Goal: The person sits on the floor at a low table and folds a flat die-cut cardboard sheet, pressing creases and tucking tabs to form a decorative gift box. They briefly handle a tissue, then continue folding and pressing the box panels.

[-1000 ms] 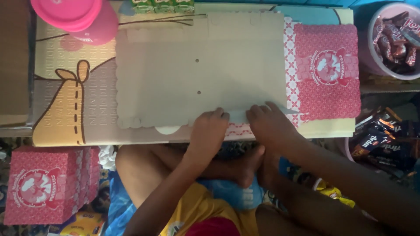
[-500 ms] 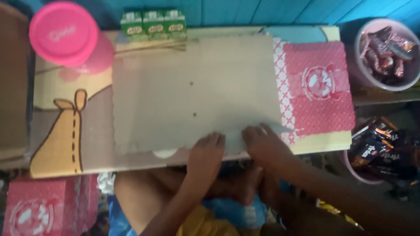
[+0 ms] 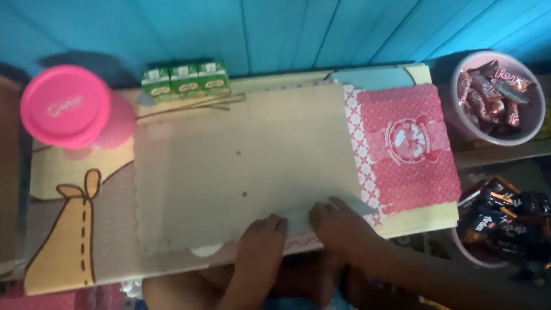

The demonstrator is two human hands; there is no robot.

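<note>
A flat brown cardboard sheet (image 3: pixel 241 172) with a scalloped near edge lies on a low table (image 3: pixel 69 229); its right part is a red and white patterned panel (image 3: pixel 407 143). My left hand (image 3: pixel 261 244) presses on the sheet's near edge, fingers together and flat. My right hand (image 3: pixel 338 224) rests beside it on the same edge, next to the red panel, and seems to pinch or press a fold there. The two hands almost touch. My bare knees show below the table's edge.
A pink lidded tub (image 3: pixel 66 106) stands at the table's back left. Three small green drink cartons (image 3: pixel 185 79) line the back edge against a blue wall. A bowl of wrapped chocolate bars (image 3: pixel 496 95) sits at right, another bowl of dark wrappers (image 3: pixel 502 221) lower right.
The view has tilted up toward the wall, so the table sits lower in frame. Both hands stay on the sheet's near edge, the right hand shifted slightly onto the cardboard.
</note>
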